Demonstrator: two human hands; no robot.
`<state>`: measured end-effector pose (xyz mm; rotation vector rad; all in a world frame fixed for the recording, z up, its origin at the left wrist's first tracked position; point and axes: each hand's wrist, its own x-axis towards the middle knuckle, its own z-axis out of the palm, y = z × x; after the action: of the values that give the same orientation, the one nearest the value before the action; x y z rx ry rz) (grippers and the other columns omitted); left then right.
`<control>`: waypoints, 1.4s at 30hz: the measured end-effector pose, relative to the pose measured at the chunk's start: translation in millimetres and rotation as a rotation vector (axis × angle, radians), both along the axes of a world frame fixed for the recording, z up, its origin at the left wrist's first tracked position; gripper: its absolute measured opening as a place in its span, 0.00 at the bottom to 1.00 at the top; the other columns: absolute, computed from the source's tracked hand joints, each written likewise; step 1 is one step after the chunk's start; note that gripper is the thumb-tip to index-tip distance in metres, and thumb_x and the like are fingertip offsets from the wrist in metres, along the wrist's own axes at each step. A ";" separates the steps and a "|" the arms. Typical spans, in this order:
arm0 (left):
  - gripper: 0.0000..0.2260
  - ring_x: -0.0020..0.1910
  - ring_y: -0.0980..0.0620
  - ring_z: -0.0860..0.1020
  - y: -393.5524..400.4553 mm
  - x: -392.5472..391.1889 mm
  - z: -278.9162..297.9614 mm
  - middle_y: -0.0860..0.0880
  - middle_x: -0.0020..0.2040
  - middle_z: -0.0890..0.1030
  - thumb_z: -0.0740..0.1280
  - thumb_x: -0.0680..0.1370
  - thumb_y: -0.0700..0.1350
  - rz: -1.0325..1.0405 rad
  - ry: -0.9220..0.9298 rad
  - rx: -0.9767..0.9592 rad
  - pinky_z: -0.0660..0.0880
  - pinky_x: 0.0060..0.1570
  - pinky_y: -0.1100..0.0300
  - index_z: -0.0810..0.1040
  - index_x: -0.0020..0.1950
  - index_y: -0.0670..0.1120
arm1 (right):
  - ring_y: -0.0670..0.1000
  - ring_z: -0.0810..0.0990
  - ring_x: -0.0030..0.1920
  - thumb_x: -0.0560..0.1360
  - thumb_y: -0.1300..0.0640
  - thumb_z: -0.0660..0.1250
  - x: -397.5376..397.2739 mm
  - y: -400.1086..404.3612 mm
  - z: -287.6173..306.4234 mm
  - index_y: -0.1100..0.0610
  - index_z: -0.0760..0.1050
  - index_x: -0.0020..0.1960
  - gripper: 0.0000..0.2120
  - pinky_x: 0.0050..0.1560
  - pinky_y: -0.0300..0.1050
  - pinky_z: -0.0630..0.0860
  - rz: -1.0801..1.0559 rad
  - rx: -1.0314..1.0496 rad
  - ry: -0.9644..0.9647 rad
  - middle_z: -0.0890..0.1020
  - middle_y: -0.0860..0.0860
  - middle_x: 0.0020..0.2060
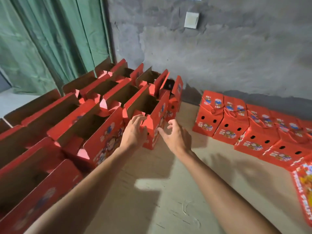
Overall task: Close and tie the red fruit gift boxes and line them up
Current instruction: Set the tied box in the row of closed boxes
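Several open red gift boxes stand packed together on the left, flaps up and brown insides showing. One open box (156, 122) stands at the near right edge of that group. My left hand (135, 130) lies against its near end, fingers spread and reaching over the flap. To the right of the same box my right hand (175, 134) hovers with fingers spread and slightly curled, the thumb close to the printed side panel. Along the wall on the right, a row of closed, tied red boxes (233, 125) runs toward the near right corner.
A bare grey concrete wall (219, 56) stands behind the boxes, with a green curtain (50, 39) at the left. Tan floor (152, 191) stretches between the two groups of boxes. A larger red printed box (303, 191) sits at the right edge.
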<state>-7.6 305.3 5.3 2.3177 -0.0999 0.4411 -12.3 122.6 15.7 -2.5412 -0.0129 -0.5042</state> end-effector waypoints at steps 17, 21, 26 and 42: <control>0.11 0.52 0.38 0.81 36.1 196.1 -11.2 0.41 0.53 0.82 0.66 0.76 0.37 0.237 0.328 0.330 0.73 0.46 0.50 0.78 0.57 0.42 | 0.54 0.83 0.38 0.80 0.47 0.63 146.9 82.2 -45.1 0.63 0.72 0.66 0.22 0.30 0.38 0.69 -0.146 -0.035 0.157 0.85 0.56 0.49; 0.10 0.52 0.38 0.80 28.1 199.8 -7.1 0.41 0.52 0.80 0.65 0.76 0.37 0.243 0.378 0.224 0.72 0.43 0.51 0.77 0.58 0.41 | 0.59 0.85 0.42 0.79 0.60 0.64 146.1 72.7 -40.4 0.63 0.74 0.57 0.08 0.28 0.36 0.64 -0.155 0.067 0.185 0.84 0.58 0.46; 0.12 0.42 0.47 0.74 21.4 176.3 4.9 0.46 0.45 0.76 0.67 0.76 0.39 0.242 0.336 0.153 0.71 0.39 0.55 0.79 0.59 0.41 | 0.62 0.84 0.49 0.81 0.63 0.59 120.4 49.3 -33.7 0.66 0.71 0.70 0.18 0.40 0.41 0.68 -0.132 0.088 0.127 0.84 0.61 0.48; 0.08 0.37 0.38 0.75 -123.2 -79.2 53.2 0.44 0.35 0.77 0.61 0.71 0.37 -0.049 0.277 0.001 0.72 0.38 0.56 0.70 0.32 0.43 | 0.63 0.84 0.46 0.80 0.63 0.61 -124.4 -141.0 -8.0 0.63 0.71 0.74 0.23 0.47 0.53 0.80 -0.200 0.174 0.012 0.85 0.63 0.48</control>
<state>-86.8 182.1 58.6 2.3479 -0.0218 0.0924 -136.6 -18.4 7.8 -2.3862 0.2801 -0.5427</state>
